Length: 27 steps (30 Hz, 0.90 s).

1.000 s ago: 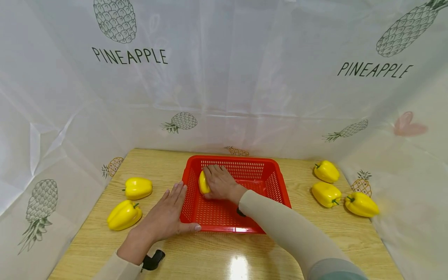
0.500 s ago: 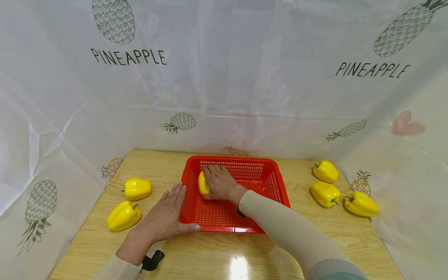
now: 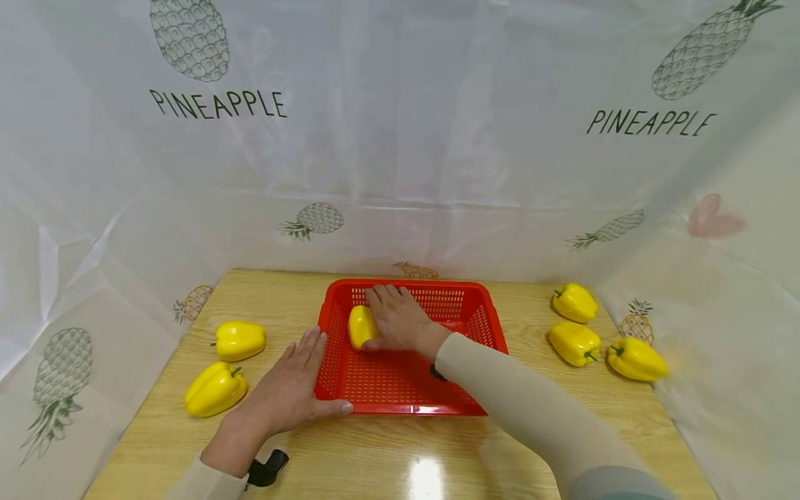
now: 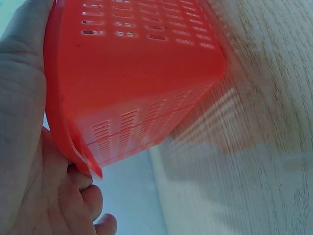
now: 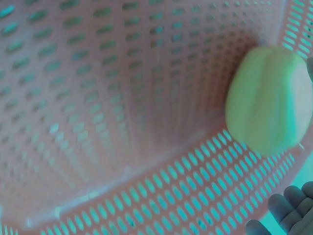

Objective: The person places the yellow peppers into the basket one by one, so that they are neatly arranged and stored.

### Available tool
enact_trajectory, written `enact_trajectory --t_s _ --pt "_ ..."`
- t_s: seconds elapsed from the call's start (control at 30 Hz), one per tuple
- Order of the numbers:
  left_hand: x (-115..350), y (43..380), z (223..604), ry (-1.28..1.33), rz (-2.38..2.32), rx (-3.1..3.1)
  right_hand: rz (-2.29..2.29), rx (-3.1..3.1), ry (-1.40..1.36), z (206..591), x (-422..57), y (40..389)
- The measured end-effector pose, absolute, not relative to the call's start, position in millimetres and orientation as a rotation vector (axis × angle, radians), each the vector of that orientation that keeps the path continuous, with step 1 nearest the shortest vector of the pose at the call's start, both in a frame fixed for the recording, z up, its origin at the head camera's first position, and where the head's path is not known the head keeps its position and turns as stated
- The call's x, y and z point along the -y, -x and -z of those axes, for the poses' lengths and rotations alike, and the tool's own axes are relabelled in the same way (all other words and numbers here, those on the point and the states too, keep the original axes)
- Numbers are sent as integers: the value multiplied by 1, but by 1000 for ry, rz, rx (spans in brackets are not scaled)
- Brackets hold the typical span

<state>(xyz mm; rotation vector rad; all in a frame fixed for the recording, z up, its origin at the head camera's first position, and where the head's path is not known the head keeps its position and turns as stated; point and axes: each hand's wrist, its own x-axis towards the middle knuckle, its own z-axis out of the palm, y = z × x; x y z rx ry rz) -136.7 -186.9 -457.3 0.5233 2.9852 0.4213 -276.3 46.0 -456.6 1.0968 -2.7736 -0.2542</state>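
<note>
A yellow bell pepper point(image 3: 360, 328) lies in the left part of a red perforated basket point(image 3: 400, 410). My right hand point(image 3: 398, 319) is inside the basket, just right of this pepper, its fingers extended and loosened from it; the thumb is still close to its near end. In the right wrist view the pepper point(image 5: 266, 100) rests against the basket's slotted wall, with a fingertip at the right edge. My left hand point(image 3: 284, 389) rests along the basket's left rim, fingers straight, thumb on the front rim. The left wrist view has the palm against the basket's outer side point(image 4: 137, 63).
Two yellow bell peppers point(image 3: 240, 340) lie on the wooden table point(image 3: 375, 458) left of the basket. Three more peppers point(image 3: 575, 343) lie to the right. A pineapple-print sheet point(image 3: 437, 153) hangs behind and along the sides.
My right hand has let go of the pepper in the basket and shifted slightly right, its fingers straighter. More of the pepper shows. My left hand stays on the rim.
</note>
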Motion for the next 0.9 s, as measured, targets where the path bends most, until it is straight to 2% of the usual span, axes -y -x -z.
enact_trajectory --t_s 0.53,0.9 --pt "186 136 454 -501 -434 -2975 157 2676 -969 394 -105 260" --pt "185 135 455 -510 -443 -2972 47 2644 -797 389 -183 243"
